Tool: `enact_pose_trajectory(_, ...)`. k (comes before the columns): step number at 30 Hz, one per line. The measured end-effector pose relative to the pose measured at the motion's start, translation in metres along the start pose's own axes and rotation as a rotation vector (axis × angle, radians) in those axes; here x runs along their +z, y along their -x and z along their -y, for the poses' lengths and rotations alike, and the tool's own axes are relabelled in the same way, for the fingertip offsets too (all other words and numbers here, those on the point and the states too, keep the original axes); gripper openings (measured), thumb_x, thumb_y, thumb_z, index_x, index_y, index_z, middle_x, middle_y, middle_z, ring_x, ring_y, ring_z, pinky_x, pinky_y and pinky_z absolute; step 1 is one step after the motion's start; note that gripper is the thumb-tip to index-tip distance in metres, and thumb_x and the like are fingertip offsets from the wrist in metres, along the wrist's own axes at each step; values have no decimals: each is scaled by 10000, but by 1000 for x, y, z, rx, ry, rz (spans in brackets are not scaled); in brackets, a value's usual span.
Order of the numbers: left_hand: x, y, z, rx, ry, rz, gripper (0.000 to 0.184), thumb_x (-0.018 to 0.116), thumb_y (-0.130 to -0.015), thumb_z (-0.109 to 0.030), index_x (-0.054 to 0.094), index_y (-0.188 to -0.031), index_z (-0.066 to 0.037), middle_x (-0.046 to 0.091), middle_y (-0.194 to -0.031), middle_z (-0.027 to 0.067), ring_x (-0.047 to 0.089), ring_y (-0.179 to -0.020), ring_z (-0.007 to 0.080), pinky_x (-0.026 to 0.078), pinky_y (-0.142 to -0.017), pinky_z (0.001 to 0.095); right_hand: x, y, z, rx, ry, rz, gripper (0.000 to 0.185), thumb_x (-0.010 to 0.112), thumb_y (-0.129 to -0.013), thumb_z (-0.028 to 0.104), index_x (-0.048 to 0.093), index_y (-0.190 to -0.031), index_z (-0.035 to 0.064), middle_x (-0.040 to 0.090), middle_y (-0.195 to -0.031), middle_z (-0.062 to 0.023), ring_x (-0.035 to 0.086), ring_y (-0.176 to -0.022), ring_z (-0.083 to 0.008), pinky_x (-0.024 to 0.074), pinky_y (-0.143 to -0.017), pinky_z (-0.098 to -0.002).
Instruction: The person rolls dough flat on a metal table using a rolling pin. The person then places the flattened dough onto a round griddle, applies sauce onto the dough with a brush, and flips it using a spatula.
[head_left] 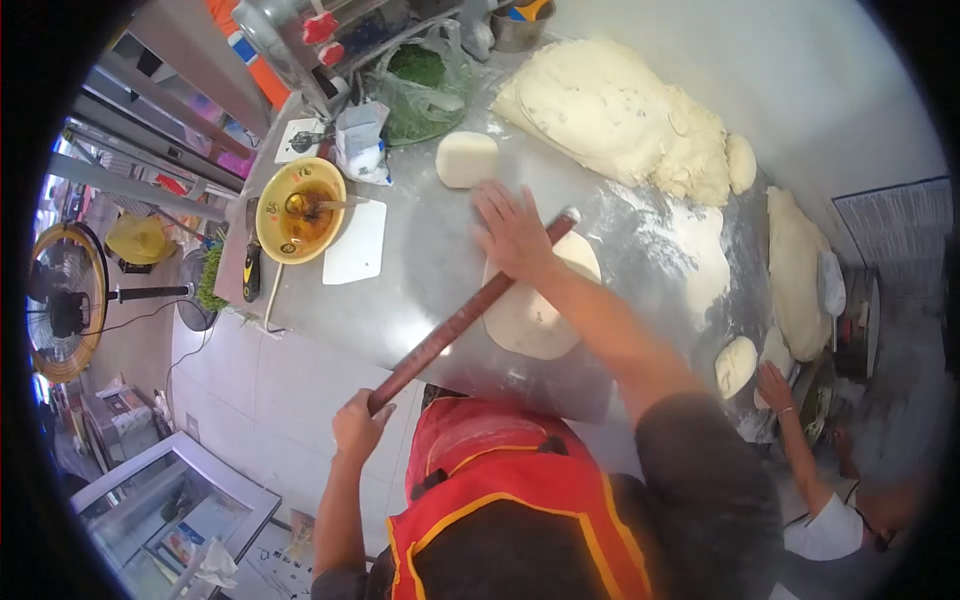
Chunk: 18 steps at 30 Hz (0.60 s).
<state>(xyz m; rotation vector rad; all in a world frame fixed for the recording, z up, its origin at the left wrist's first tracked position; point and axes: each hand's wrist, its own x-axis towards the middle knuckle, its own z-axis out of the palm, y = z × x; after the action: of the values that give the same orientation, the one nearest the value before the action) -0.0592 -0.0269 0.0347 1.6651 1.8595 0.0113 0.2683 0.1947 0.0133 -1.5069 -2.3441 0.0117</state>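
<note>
My left hand (360, 425) is closed around the lower end of a dark red rolling pin (440, 337), out past the table's front edge. The pin slants up to the right across a flat, rounded sheet of dough (537, 325). My right hand (512, 232) rests with its palm over the pin, fingers stretched out flat toward a small dough piece (467, 160). Its fingertips lie at or just beside that piece; I cannot tell whether they touch it. Part of the dough sheet is hidden under my right forearm and the pin.
A large dough mass (610, 110) lies at the back, with scattered flour (700, 250) before it. A yellow bowl (300, 210) of oily liquid, a white board (355, 243) and a bag of chopped greens (415, 90) stand left. Another person's hand (775, 387) touches dough at right.
</note>
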Motion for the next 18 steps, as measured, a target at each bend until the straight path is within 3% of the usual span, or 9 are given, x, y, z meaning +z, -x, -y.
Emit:
enact_pose_trajectory(1, -11, -5, -1, -4, -9, 9, 335, 741, -763, -343, 606, -891, -64, 657, -784, 160, 643, -778, 364, 499, -667, 448, 5, -15, 2, -4, -11, -61, 582, 560, -865, 286, 400, -1380, 69, 425, -1408, -125, 357, -1326, -303, 222, -1099, -526)
enact_pose_trajectory(4, -15, -12, 7, 13, 4, 106, 336, 733, -760, -346, 605, -889, -63, 657, -804, 163, 644, -790, 362, 498, -678, 452, -15, 7, 5, -67, 67, 225, 588, 559, -869, 291, 398, -1390, 72, 404, -1431, -132, 353, -1334, -302, 227, -1100, -522)
enact_pose_trajectory(6, -5, -3, 10, 30, -18, 263, 342, 726, -758, -356, 609, -898, -66, 660, -819, 163, 645, -802, 360, 500, -689, 454, -13, 86, -4, 29, -10, 146, 573, 567, -863, 282, 420, -1375, 70, 411, -1428, -138, 360, -1333, -305, 229, -1103, -518)
enact_pose_trajectory(8, 0, 4, 11, 90, -9, 304, 365, 706, -760, -391, 616, -910, -71, 664, -823, 159, 643, -803, 368, 505, -702, 451, -50, 121, 8, 230, -25, 424, 554, 577, -857, 271, 446, -1356, 69, 433, -1410, -151, 378, -1320, -314, 234, -1102, -516)
enact_pose_trajectory(11, -10, -7, 18, 54, -56, 291, 381, 696, -769, -429, 616, -891, -78, 662, -792, 156, 645, -762, 364, 503, -678, 458, -10, 96, 0, 43, -57, 18, 543, 575, -860, 255, 448, -1349, 58, 431, -1407, -165, 376, -1321, -320, 241, -1098, -518)
enact_pose_trajectory(13, -22, -27, 25, 53, -68, 153, 364, 709, -772, -418, 614, -858, -77, 656, -748, 147, 645, -718, 351, 497, -638, 459, -12, 17, 7, 53, 0, 147, 541, 543, -887, 257, 412, -1363, 36, 389, -1433, -154, 356, -1333, -305, 227, -1105, -517)
enact_pose_trajectory(15, -28, -42, 31, 48, -48, 15, 331, 732, -761, -376, 612, -837, -76, 651, -726, 131, 642, -691, 343, 493, -621, 449, 0, -39, 9, 94, -43, 100, 587, 541, -890, 282, 361, -1396, 45, 337, -1462, -142, 308, -1358, -296, 211, -1113, -504)
enact_pose_trajectory(18, -35, -38, 9, 36, -86, 2, 327, 734, -756, -369, 600, -814, -77, 647, -721, 131, 644, -693, 343, 492, -618, 453, -2, -37, 12, -11, 10, 151, 598, 547, -877, 264, 357, -1398, 42, 340, -1461, -140, 295, -1367, -299, 197, -1120, -503)
